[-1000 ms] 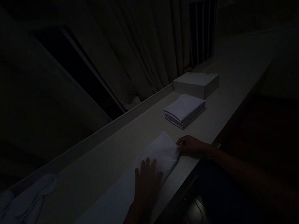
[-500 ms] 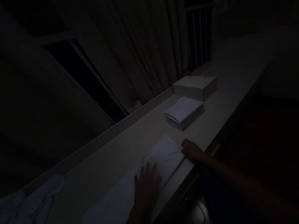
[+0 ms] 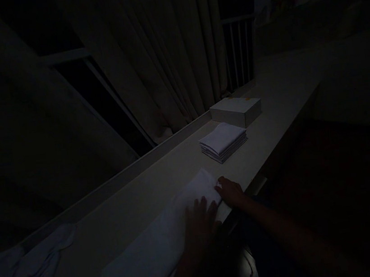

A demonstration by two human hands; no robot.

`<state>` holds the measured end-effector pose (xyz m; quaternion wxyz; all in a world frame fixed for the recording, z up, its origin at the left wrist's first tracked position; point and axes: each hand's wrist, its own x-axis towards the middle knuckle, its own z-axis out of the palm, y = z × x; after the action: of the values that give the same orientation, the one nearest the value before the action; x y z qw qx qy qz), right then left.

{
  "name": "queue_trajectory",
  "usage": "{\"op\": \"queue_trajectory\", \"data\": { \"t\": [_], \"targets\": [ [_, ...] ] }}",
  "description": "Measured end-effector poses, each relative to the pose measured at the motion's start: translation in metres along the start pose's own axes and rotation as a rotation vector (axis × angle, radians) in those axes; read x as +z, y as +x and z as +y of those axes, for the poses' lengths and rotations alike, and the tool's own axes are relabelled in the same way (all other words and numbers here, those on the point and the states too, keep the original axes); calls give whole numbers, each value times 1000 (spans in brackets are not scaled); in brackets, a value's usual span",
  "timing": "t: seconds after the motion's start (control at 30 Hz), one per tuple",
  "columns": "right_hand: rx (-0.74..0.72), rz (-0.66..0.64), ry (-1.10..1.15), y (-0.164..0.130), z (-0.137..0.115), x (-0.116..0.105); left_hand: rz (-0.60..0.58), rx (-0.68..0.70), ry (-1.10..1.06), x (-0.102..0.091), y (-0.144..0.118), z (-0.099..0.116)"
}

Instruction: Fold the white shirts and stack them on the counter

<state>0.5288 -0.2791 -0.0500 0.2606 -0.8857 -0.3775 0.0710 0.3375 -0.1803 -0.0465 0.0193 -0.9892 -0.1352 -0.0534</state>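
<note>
A long white cloth (image 3: pixel 151 247) lies along the table in dim light, folded into a strip. My left hand (image 3: pixel 201 220) rests on it with fingers spread, near its right end. At that right end, my right hand (image 3: pixel 230 191) has its fingers curled and closed on the cloth's edge by the table's front. Just beyond the right hand sits a neat stack of folded white cloths (image 3: pixel 223 141), which neither hand touches.
Behind the stack stands a white box (image 3: pixel 236 111) with orange marks on top. A crumpled patterned cloth (image 3: pixel 28 272) lies at the left end of the table (image 3: pixel 124 196). Curtains (image 3: pixel 161 60) hang along the back edge. The table's front edge drops off beside my right arm.
My left hand has slid right along the cloth, closer to my right hand. The right hand stays at the cloth's end. The view has shifted slightly.
</note>
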Motion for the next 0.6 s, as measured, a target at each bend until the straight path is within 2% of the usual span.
{"op": "queue_trajectory", "data": {
  "t": [0.03, 0.1, 0.2, 0.3, 0.4, 0.43, 0.5, 0.6],
  "targets": [
    [-1, 10, -1, 0, 0, 1, -7, 11, -18, 3, 3, 7],
    [6, 3, -23, 0, -1, 2, -17, -55, -43, 10, 9, 15],
    [29, -30, -59, 3, -1, 4, -8, -175, -57, 19, 14, 17],
    [56, -38, -67, 6, -4, 3, -4, -193, -46, 23, 15, 16],
    [58, 66, -92, 5, -11, 0, -7, -205, -25, 22, 14, 18],
    [26, 122, -107, 4, -14, 0, -2, -208, -19, 22, 13, 19],
    [-145, 179, -121, -1, -20, 2, 8, -216, -12, 21, 12, 21],
    [-499, 87, -83, -10, -26, 13, 0, -222, -6, 21, 12, 22]
  ]
}}
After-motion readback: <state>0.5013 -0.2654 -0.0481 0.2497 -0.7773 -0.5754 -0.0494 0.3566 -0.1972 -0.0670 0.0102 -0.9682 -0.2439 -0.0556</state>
